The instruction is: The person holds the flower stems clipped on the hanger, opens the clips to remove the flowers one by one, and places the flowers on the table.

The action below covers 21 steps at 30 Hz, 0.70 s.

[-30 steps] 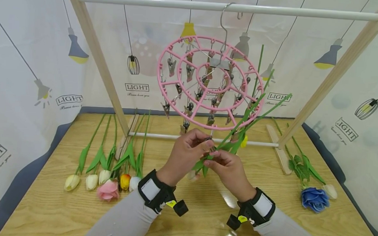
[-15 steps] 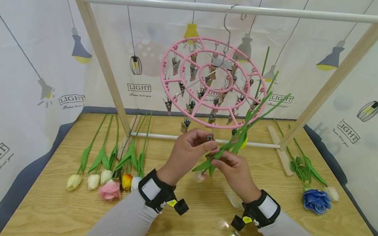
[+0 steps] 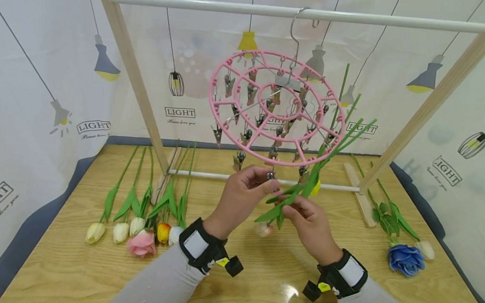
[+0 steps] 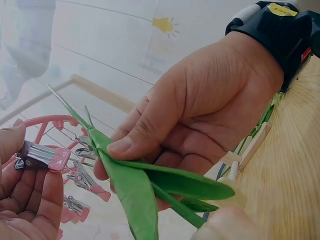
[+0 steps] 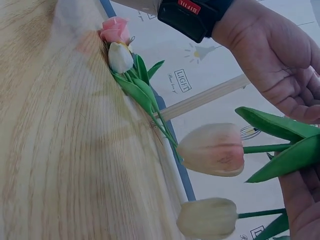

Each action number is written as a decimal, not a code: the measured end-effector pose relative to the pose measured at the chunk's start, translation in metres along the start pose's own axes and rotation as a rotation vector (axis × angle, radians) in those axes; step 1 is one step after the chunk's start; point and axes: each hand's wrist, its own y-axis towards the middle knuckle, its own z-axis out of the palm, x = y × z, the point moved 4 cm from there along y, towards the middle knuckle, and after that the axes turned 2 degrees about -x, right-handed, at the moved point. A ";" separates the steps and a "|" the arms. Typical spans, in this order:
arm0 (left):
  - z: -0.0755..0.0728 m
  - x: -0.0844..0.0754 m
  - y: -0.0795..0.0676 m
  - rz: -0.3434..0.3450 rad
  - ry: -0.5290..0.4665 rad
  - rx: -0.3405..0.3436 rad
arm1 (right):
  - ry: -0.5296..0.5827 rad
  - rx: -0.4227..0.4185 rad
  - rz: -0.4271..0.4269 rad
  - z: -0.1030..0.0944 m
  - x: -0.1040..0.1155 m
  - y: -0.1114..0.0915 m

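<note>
My left hand pinches a metal clip with pink tips under the near edge of the pink round clip hanger. The right hand holds a pale pink-white tulip by its stem and leaves, with its head pointing down and its stem rising to the right. In the left wrist view, the clip and the tulip's green leaves are apart. Behind the right hand, a yellow bloom hangs low. Another cream tulip shows below in the right wrist view; its support is hidden.
The hanger hooks onto a white rail on a wooden frame, with several clips dangling. Several tulips and a pink rose lie on the table at left. A blue rose and a white tulip lie at right.
My right hand has moved right and slightly down with the tulip, drawing it away from the clip. The left hand keeps pinching the clip in nearly the same place.
</note>
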 end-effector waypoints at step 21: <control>-0.003 0.033 0.009 0.028 -0.049 0.041 | -0.108 -0.265 -0.094 -0.079 0.053 -0.010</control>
